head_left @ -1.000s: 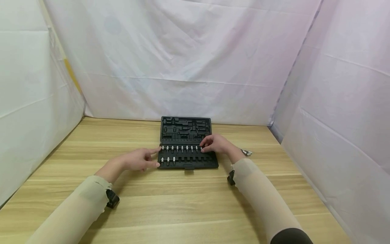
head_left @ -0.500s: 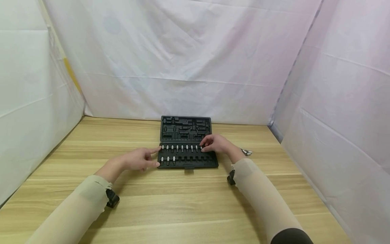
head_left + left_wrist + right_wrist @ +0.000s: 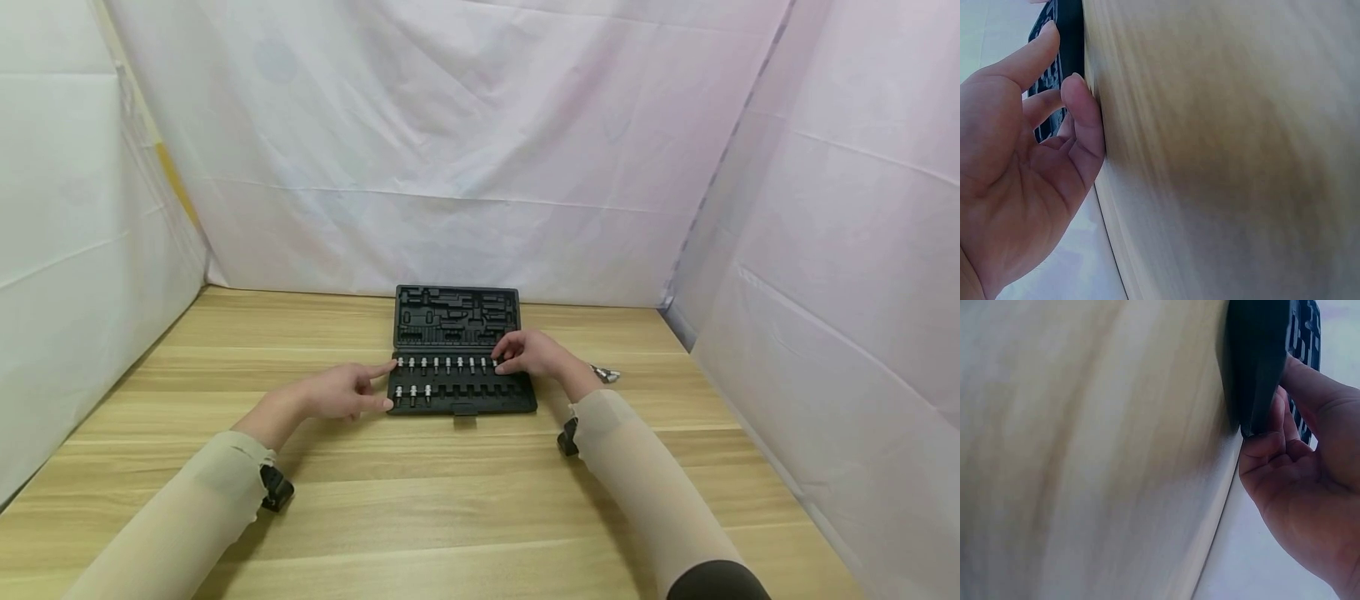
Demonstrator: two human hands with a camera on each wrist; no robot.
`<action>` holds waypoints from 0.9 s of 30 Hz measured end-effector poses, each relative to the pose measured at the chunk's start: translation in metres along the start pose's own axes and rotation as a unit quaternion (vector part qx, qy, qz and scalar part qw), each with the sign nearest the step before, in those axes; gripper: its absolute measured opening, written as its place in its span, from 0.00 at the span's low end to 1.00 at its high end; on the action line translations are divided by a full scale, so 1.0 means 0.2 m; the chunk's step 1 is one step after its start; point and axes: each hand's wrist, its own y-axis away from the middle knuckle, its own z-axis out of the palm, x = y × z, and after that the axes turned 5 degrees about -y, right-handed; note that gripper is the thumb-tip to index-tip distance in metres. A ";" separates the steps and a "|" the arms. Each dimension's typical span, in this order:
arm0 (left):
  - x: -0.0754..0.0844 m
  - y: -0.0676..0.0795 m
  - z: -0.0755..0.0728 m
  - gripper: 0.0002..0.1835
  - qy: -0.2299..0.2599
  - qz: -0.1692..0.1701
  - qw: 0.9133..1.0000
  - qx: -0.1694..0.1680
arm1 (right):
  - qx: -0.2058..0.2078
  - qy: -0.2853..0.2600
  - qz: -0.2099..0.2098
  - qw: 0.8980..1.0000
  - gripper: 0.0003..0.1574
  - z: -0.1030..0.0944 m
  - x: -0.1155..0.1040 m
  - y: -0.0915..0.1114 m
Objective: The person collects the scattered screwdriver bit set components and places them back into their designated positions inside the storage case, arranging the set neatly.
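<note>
An open black socket case (image 3: 450, 409) lies on the table, with silver bit sockets (image 3: 448, 365) standing in its back row and a few more at the left of its front row. My left hand (image 3: 337, 392) touches the case's left side with index finger and thumb stretched out; the other fingers are bent, as the left wrist view shows. At the right end of the back row, my right hand (image 3: 531, 353) pinches a bit socket (image 3: 495, 363) between thumb and fingers. That socket is mostly hidden by the fingertips, and the right wrist view does not show it.
The case's lid (image 3: 456, 317), with moulded hollows, stands raised at the back. Several loose silver pieces (image 3: 606, 375) lie on the wooden table (image 3: 420, 517) beyond the right forearm. White cloth (image 3: 450, 150) hangs around the table's back and sides.
</note>
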 end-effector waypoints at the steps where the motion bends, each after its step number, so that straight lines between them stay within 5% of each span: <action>1: 0.00 0.00 0.00 0.48 0.000 -0.002 1.000 0.000 | 0.000 0.001 0.000 1.000 0.13 0.00 0.00 0.00; 12: -0.01 -0.01 0.01 0.48 0.002 -0.010 1.000 0.003 | -0.005 -0.007 -0.021 1.000 0.16 -0.03 0.01 0.04; 27: -0.02 -0.02 0.00 0.48 -0.002 -0.007 1.000 0.002 | 0.031 -0.046 -0.028 0.998 0.31 -0.28 0.11 0.26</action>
